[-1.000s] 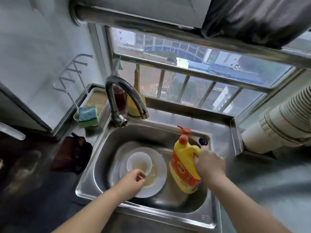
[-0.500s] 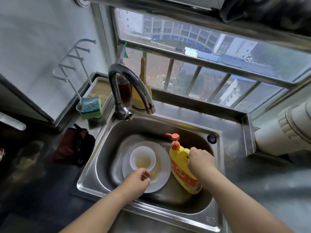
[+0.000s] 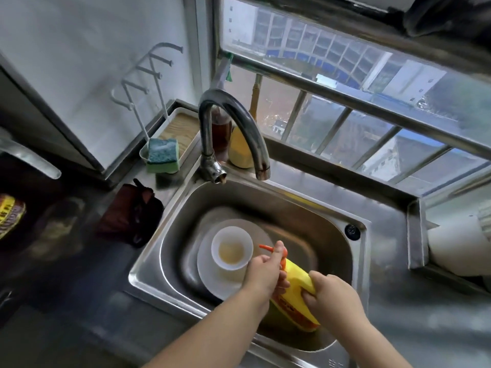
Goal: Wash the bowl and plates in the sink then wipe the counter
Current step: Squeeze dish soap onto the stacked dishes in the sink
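Below a barred window, the steel desk holds one sink, one bowl on plates, while the left hand and right hand grip one soap bottle.

Glossy steel sink, smooth white bowl, yellow plastic bottle

Looked down steeply from head height, wide-angle, onto the sink and bench. Faced the barred window. Sat close above the hands.
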`<state>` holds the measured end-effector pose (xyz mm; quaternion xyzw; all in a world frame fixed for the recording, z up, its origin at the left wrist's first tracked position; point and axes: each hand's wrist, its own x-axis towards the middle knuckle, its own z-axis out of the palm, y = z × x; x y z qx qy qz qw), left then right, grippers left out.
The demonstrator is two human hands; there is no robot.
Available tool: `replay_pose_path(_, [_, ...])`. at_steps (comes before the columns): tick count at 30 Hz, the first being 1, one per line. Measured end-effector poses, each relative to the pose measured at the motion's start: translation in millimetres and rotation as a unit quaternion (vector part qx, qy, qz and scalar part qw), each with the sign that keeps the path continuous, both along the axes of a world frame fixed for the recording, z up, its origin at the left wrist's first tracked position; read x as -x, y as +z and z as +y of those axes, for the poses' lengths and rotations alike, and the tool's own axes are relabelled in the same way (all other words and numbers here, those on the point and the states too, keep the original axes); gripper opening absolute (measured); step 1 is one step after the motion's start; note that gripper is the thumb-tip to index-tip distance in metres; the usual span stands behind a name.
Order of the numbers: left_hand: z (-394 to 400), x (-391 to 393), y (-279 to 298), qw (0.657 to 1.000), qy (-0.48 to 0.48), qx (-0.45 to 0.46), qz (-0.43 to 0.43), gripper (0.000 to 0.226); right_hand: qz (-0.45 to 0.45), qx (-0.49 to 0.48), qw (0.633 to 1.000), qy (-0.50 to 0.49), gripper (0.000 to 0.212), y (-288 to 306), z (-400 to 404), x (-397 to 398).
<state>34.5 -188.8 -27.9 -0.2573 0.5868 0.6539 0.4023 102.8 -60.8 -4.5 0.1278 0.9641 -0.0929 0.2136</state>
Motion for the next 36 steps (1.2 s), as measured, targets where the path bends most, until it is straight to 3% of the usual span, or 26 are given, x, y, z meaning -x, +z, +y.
replay_pose_path(6, [-6,-12,3,0.997,0.033,-0.071,-0.029,0.047,-0.017,0.076,0.997,-0.019,0.017,-3,12,-4])
replay_pose_path(12, [-9,-7,-10,0.998,-0.005,-0.061,-0.029,0.044,-0.049,0.13,0.989,-0.044,0.007,-3,18,5])
replay_pose_path(17, [-14,3,-16,0.997,-0.012,-0.059,-0.039,0.043,-0.055,0.12,0.991,-0.025,0.005,-8,16,14])
replay_pose_path(26, [-9,4,-22,0.999,-0.011,-0.045,0.016,0.045,-0.048,0.102,0.993,-0.022,0.008,-8,14,15])
replay_pose_path(36, [17,19,-1,0.993,-0.058,-0.044,0.091,0.045,-0.008,0.064,0.991,-0.118,0.007,6,17,18])
